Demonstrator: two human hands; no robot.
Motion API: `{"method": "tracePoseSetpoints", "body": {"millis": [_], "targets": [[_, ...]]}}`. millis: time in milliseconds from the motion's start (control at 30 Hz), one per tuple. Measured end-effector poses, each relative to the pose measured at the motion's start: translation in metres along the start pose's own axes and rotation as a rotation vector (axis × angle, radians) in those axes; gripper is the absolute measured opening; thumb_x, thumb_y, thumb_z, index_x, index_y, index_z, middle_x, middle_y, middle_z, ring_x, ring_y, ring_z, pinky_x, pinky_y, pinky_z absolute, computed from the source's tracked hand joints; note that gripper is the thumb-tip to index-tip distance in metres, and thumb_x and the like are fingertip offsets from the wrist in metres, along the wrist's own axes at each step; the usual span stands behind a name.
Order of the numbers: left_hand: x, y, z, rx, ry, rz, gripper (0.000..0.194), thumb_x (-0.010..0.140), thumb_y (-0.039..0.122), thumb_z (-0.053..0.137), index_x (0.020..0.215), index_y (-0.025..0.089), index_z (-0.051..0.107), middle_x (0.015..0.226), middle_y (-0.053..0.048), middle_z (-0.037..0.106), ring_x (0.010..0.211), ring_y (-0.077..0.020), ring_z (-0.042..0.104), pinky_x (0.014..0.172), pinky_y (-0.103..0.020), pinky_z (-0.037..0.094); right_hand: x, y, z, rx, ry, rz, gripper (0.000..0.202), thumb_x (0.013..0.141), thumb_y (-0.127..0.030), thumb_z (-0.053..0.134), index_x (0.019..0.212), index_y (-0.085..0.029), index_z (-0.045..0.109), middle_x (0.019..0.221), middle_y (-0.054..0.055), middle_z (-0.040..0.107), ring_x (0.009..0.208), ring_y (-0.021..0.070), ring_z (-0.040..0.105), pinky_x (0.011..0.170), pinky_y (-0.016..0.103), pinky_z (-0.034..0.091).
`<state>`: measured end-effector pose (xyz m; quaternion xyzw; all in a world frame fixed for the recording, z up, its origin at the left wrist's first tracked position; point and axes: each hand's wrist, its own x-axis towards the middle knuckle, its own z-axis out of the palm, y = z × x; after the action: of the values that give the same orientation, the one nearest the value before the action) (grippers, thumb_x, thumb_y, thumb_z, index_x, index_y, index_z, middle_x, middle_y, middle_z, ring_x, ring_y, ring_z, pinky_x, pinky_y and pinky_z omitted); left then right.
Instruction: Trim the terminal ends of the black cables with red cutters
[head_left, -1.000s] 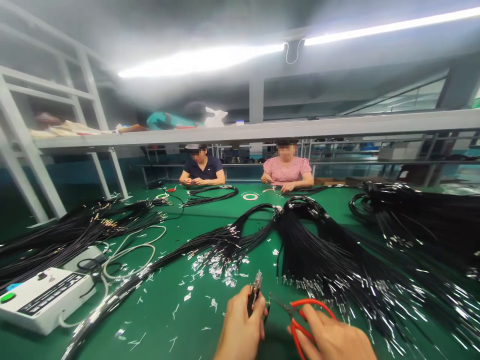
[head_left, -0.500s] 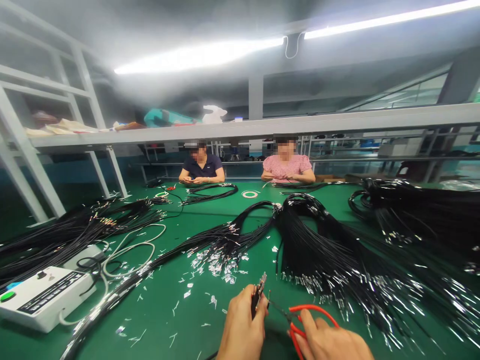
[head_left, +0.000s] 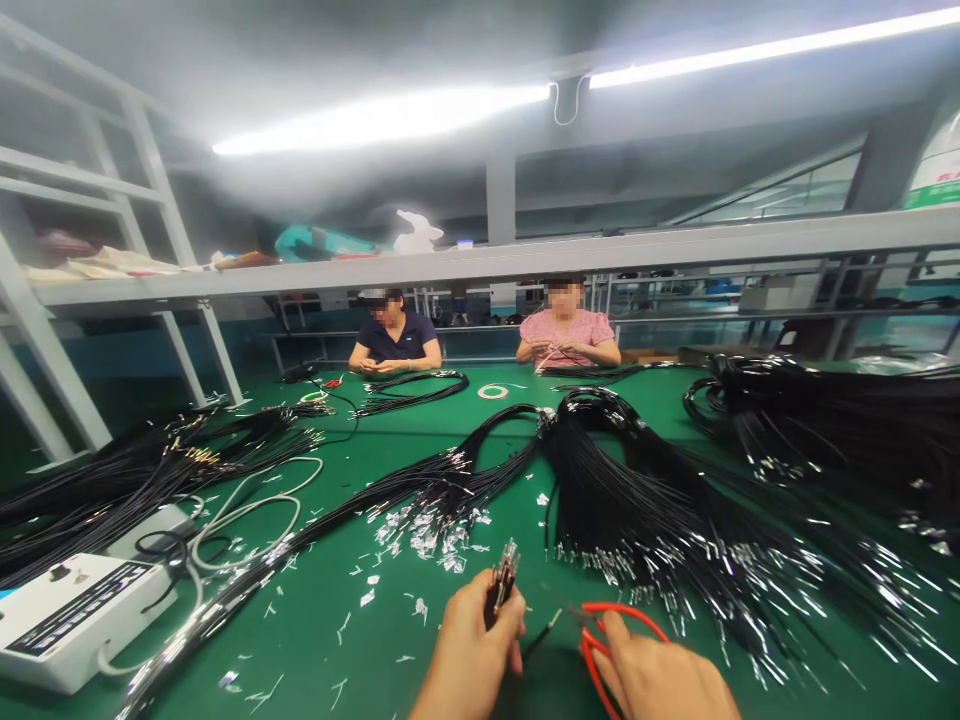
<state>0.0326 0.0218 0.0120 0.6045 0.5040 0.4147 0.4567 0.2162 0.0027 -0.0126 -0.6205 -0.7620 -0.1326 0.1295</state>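
My left hand (head_left: 474,645) is closed round a small bunch of black cables (head_left: 501,590), whose bare metallic ends point up. One black cable end (head_left: 551,622) sticks out to the right of that hand, below the scissors' tip. My right hand (head_left: 664,668) grips red-handled scissors (head_left: 634,607), fingers in the loops and blades pointing left. A large bundle of black cables (head_left: 607,490) with silvery ends lies just beyond. Small clear scraps (head_left: 420,608) and thin offcuts are scattered on the green table (head_left: 375,680) at the left.
A white control box (head_left: 82,620) with grey cord stands at the left. More black cables (head_left: 847,410) cover the right side. Two people sit across the table, a dark sleeve (head_left: 420,335) and a pink sleeve (head_left: 598,328) showing. A white shelf (head_left: 480,262) spans above them.
The view has shifted slightly right. The scissors' blades have drawn away from my left hand's bunch, and one cable end now stands apart from it. The pink-clothed person's hands have risen, holding a pale strand.
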Motion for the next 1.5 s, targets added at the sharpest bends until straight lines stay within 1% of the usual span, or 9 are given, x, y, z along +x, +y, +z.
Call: {"method": "tracePoseSetpoints", "body": {"millis": [100,200,333,433,733,967,1200,1367,1500], "targets": [[0.000,0.003,-0.010,-0.126,-0.117,-0.089,0.008,0.071,0.020,0.051,0.073,0.016,0.045,0.059,0.003,0.055,0.047,-0.0097,0.053,0.046,-0.020,0.034,0.007,0.001,-0.006,0.347,-0.056,0.126,0.021,0.081,-0.035,0.042,0.073,-0.022,0.057,0.052,0.004,0.064,0.045,0.0198,0.059,0.041,0.025,0.032],[-0.002,0.006,-0.015,-0.207,-0.215,-0.182,0.010,0.068,0.017,0.053,0.075,0.013,0.047,0.062,0.000,0.060,0.052,-0.0107,0.056,0.049,-0.021,0.038,0.012,-0.005,-0.004,0.829,-0.112,0.228,0.031,0.082,-0.042,0.039,0.060,-0.022,0.046,0.044,-0.001,0.055,0.038,0.0130,0.050,0.038,0.022,0.034],[-0.003,0.004,-0.013,-0.221,-0.281,-0.192,0.016,0.073,0.028,0.052,0.070,0.012,0.049,0.060,-0.003,0.060,0.048,-0.0093,0.054,0.049,-0.022,0.039,0.015,-0.016,0.007,1.404,-0.302,0.397,0.038,0.074,-0.057,0.044,0.074,-0.020,0.047,0.035,-0.009,0.044,0.021,0.0050,0.028,0.023,0.016,0.021],[-0.003,0.001,-0.009,-0.147,-0.308,-0.177,0.018,0.071,0.030,0.053,0.067,0.013,0.049,0.054,0.000,0.059,0.039,-0.0062,0.047,0.041,-0.018,0.032,0.015,-0.020,0.009,1.614,-0.322,0.447,0.046,0.067,-0.059,0.053,0.085,-0.017,0.048,0.038,-0.008,0.050,0.020,0.0032,0.031,0.022,0.013,0.021],[-0.002,-0.002,0.000,-0.125,-0.245,-0.172,0.021,0.064,0.033,0.060,0.069,0.014,0.053,0.044,0.006,0.050,0.033,-0.0045,0.032,0.036,-0.018,0.023,0.014,-0.021,0.006,1.688,-0.328,0.438,0.039,0.070,-0.053,0.055,0.079,-0.015,0.051,0.040,-0.005,0.054,0.020,0.0015,0.035,0.023,0.011,0.019],[-0.004,0.000,0.005,-0.014,-0.135,-0.012,0.022,0.071,0.032,0.055,0.059,0.013,0.053,0.051,0.003,0.050,0.053,-0.0108,0.046,0.055,-0.022,0.034,0.014,-0.018,0.007,1.707,-0.322,0.444,0.039,0.071,-0.053,0.055,0.076,-0.015,0.049,0.044,-0.005,0.056,0.022,0.0002,0.037,0.025,0.011,0.020],[-0.006,0.003,0.007,-0.003,-0.093,-0.045,0.029,0.077,0.040,0.045,0.062,0.015,0.049,0.038,0.008,0.037,0.038,-0.0075,0.033,0.042,-0.021,0.024,0.011,-0.026,0.001,1.710,-0.274,0.434,0.039,0.069,-0.053,0.057,0.072,-0.015,0.050,0.042,-0.005,0.054,0.024,0.0004,0.035,0.027,0.012,0.019],[-0.005,0.002,0.002,-0.239,-0.249,-0.145,0.034,0.072,0.051,0.048,0.064,0.017,0.047,0.037,0.012,0.025,0.034,-0.0048,0.019,0.035,-0.019,0.013,0.011,-0.027,0.009,1.753,-0.312,0.461,0.041,0.067,-0.056,0.057,0.070,-0.016,0.048,0.042,-0.005,0.054,0.023,-0.0002,0.034,0.026,0.012,0.017],[-0.004,-0.001,0.005,-0.188,-0.335,-0.106,0.035,0.071,0.051,0.051,0.065,0.017,0.048,0.037,0.012,0.028,0.033,-0.0046,0.022,0.034,-0.019,0.016,0.011,-0.024,0.008,1.745,-0.317,0.500,0.042,0.066,-0.055,0.058,0.070,-0.015,0.048,0.040,-0.006,0.052,0.022,-0.0006,0.033,0.025,0.011,0.017]]}}
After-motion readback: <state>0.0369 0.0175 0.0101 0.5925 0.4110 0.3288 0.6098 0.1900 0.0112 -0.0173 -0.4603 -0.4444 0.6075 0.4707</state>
